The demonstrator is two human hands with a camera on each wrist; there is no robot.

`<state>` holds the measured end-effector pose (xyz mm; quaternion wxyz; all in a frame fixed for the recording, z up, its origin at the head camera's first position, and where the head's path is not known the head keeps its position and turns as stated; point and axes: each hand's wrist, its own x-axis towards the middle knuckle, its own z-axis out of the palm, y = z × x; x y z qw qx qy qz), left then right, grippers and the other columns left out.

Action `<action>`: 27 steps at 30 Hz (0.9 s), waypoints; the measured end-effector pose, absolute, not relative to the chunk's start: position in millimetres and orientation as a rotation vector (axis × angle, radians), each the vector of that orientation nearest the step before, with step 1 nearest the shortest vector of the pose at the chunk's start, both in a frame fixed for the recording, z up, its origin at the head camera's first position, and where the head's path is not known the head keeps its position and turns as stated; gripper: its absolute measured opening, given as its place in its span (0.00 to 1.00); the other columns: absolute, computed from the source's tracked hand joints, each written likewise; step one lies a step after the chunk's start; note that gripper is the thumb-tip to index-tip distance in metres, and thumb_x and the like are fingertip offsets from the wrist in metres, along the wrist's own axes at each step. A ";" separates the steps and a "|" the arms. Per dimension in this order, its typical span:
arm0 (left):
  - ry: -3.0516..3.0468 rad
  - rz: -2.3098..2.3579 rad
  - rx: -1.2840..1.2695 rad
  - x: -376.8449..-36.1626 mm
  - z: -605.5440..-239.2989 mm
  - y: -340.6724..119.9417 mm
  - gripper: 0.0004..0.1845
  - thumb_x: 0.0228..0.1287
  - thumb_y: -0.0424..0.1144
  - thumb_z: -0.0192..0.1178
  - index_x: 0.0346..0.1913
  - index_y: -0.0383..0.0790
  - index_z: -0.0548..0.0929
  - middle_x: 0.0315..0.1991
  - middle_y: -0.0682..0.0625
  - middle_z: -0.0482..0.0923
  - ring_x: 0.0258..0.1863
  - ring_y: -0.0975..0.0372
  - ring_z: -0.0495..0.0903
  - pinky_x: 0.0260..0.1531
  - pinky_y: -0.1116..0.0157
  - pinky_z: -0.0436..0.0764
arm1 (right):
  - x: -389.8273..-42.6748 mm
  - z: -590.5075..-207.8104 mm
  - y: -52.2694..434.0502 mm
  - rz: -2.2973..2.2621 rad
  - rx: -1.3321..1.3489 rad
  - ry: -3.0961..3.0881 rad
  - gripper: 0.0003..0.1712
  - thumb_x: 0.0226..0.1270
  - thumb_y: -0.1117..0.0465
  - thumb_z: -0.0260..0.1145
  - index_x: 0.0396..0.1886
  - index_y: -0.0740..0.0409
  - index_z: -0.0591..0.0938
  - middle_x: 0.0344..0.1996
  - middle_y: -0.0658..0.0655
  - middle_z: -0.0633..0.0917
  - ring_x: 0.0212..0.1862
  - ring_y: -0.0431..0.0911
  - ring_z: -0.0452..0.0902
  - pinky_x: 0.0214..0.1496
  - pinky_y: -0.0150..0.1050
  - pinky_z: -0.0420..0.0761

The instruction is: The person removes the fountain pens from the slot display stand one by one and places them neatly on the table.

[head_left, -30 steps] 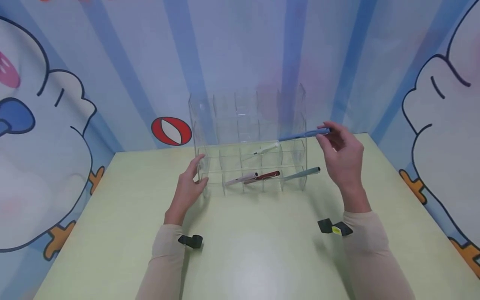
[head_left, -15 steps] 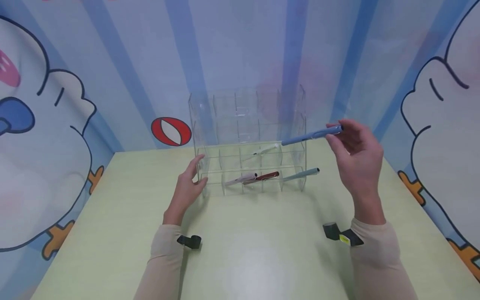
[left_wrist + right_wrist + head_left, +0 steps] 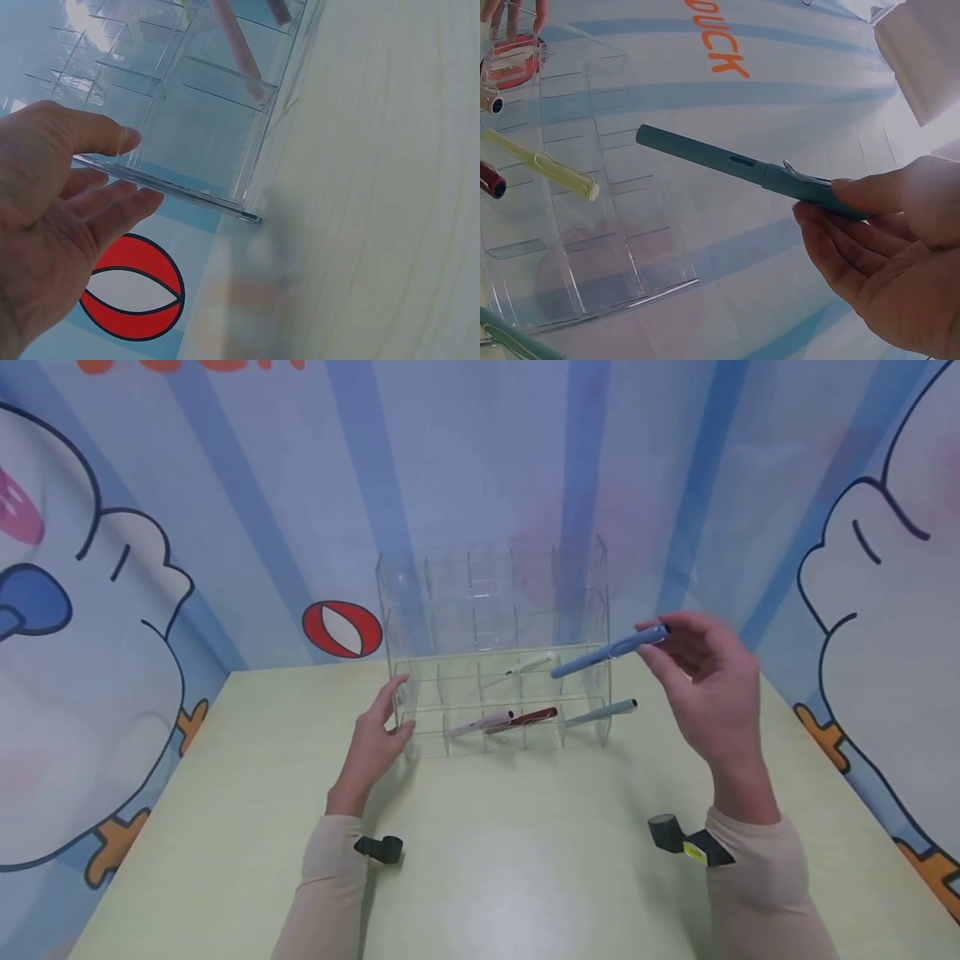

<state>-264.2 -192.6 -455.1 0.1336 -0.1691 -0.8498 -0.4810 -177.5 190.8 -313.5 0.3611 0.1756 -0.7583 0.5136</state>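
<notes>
The right hand (image 3: 708, 693) pinches the capped end of a slim blue plastic pen (image 3: 606, 652) between thumb and fingertips (image 3: 832, 221); the other fingers stay loosely curled below it. From the pinch, the pen slants down and away toward the clear acrylic grid organiser (image 3: 495, 647), its free tip just in front of the rack's right-hand cells. Below the held pen, a grey-blue pen (image 3: 600, 712) sticks out of a lower cell, beside a dark red pen (image 3: 525, 719) and a pale pink pen (image 3: 480, 723). The left hand (image 3: 375, 743) rests with straight fingers against the rack's left wall on the pale green table (image 3: 487, 860).
</notes>
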 end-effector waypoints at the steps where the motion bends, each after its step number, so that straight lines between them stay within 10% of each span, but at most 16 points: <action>1: -2.465 -1.391 -0.490 -264.6 -455.4 -192.8 0.39 0.62 0.20 0.62 0.75 0.43 0.63 0.71 0.37 0.66 0.69 0.42 0.66 0.51 0.48 0.81 | -177.6 -313.9 190.3 1.315 0.467 -1.982 0.19 0.64 0.76 0.67 0.55 0.69 0.80 0.47 0.60 0.87 0.43 0.35 0.83 0.49 0.25 0.80; 27: -2.513 -1.372 -0.473 -266.1 -458.3 -194.4 0.40 0.65 0.23 0.62 0.76 0.50 0.61 0.75 0.43 0.61 0.71 0.46 0.64 0.53 0.50 0.81 | -188.8 -331.4 162.0 1.422 0.622 -2.346 0.17 0.66 0.70 0.69 0.55 0.64 0.81 0.44 0.58 0.87 0.43 0.47 0.85 0.47 0.26 0.82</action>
